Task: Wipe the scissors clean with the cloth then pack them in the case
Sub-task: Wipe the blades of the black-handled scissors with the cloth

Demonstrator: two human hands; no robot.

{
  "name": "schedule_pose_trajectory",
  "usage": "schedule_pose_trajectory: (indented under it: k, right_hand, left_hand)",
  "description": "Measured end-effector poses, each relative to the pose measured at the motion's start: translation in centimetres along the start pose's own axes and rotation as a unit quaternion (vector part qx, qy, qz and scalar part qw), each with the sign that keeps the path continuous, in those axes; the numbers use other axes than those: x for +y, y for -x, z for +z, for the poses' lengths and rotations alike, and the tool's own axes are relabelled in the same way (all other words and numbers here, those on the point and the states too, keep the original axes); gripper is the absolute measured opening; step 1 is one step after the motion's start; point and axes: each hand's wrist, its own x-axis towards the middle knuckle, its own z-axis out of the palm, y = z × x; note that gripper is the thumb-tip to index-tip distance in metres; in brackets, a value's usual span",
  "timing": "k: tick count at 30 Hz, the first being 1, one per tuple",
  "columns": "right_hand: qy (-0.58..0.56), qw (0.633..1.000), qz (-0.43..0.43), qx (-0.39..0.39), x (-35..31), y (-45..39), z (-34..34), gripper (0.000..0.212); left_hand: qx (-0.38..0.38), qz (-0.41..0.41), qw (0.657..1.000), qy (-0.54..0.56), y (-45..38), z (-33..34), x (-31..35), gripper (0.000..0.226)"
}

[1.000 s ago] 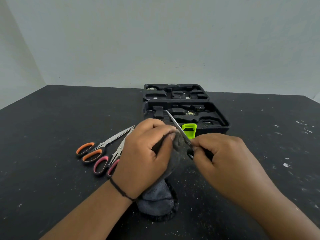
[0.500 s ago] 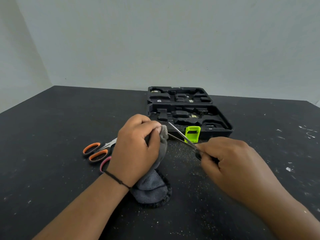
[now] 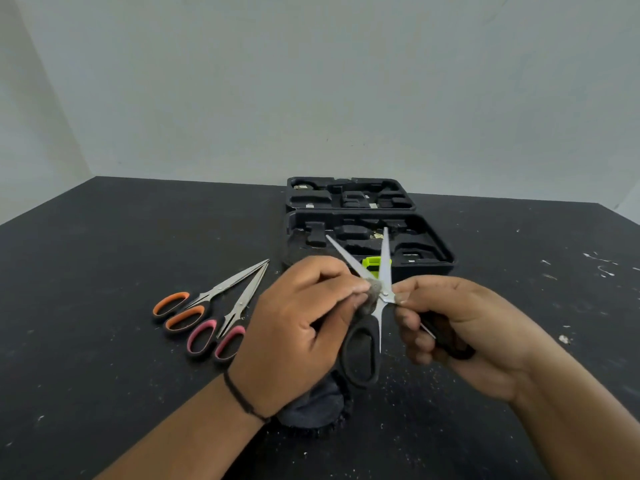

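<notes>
On black speckled table (image 3: 104, 341) | pale bare wall (image 3: 311, 81) behind

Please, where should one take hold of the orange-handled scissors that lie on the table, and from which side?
Probably by the orange handle loops, coming from the near left. The orange-handled scissors lie flat with their blades pointing away to the right, beside the pink-handled scissors, so the loops are the blunt, free end.

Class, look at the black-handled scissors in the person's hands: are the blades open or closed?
Open. The black-handled scissors show two blades spread in a V from the pivot, with the cloth pressed between them.
</notes>
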Motion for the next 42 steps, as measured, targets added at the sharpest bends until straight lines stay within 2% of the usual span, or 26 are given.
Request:
schedule_pose_trajectory:
  k: [6, 11, 16, 18, 21, 23, 26, 28, 31, 34, 37, 38, 40, 42]
  right_hand:
    - [-0.055, 0.997, 0.031, -0.046, 0.6, -0.3, 0.2, 0.015]
    - [-0.077, 0.994, 0.052, -0.056, 0.4, 0.0, -0.2, 0.006]
    - [-0.086, 0.992, 0.065, -0.072, 0.1, 0.1, -1.1, 0.006]
    - [-0.114, 0.991, 0.045, -0.055, -0.3, 0.3, -1.2, 0.005]
    - [-0.092, 0.996, -0.012, 0.007, -1.1, 0.9, -0.7, 0.012]
    - [-0.061, 0.995, -0.055, 0.063, -1.5, 1.2, 0.2, 0.017]
    - [-0.036, 0.984, -0.102, 0.145, -1.4, 1.3, 1.7, 0.016]
    - [-0.035, 0.976, -0.123, 0.177, -1.1, 1.3, 3.0, 0.018]
    - [-0.061, 0.97, -0.13, 0.194, -1.1, 1.6, 5.3, 0.028]
    - [-0.058, 0.971, -0.141, 0.182, -1.6, 1.6, 7.1, 0.038]
    - [-0.056, 0.974, -0.152, 0.161, -2.3, 0.9, 8.6, 0.033]
    - [-0.028, 0.975, -0.144, 0.17, -2.3, 0.4, 9.1, 0.028]
    - [0.118, 0.968, -0.126, 0.181, -1.6, -1.1, 10.0, 0.023]
    - [0.298, 0.936, -0.109, 0.155, 0.1, -3.1, 11.0, 0.022]
  left_hand:
    - [0.0, 0.004, 0.999, -0.039, 0.2, 0.0, -0.8, 0.012]
    - [0.049, -0.019, 0.995, -0.083, -0.1, -0.4, -2.2, 0.012]
    - [0.076, -0.099, 0.989, -0.085, -0.1, -1.0, -3.1, 0.01]
    - [0.083, -0.142, 0.986, -0.038, -0.2, -1.3, -3.1, 0.01]
    - [0.034, -0.182, 0.982, 0.044, -0.1, -1.4, -2.0, 0.009]
    - [-0.001, -0.189, 0.978, 0.089, -0.2, -1.2, -0.7, 0.012]
    - [-0.056, -0.191, 0.968, 0.152, -0.6, -0.9, 1.1, 0.027]
    - [-0.079, -0.164, 0.974, 0.135, -0.6, -0.4, 1.7, 0.033]
    - [-0.059, -0.151, 0.981, 0.104, 0.0, 0.2, 2.3, 0.041]
    - [-0.038, -0.165, 0.98, 0.1, 0.3, -1.0, 2.4, 0.036]
    - [0.008, -0.201, 0.977, 0.067, 0.3, -4.0, 1.6, 0.025]
    - [0.037, -0.23, 0.97, 0.067, 0.2, -5.3, 1.1, 0.02]
    - [0.097, -0.29, 0.948, 0.087, -0.1, -7.9, 0.3, 0.018]
    - [0.15, -0.339, 0.922, 0.109, -0.4, -10.5, -0.3, 0.022]
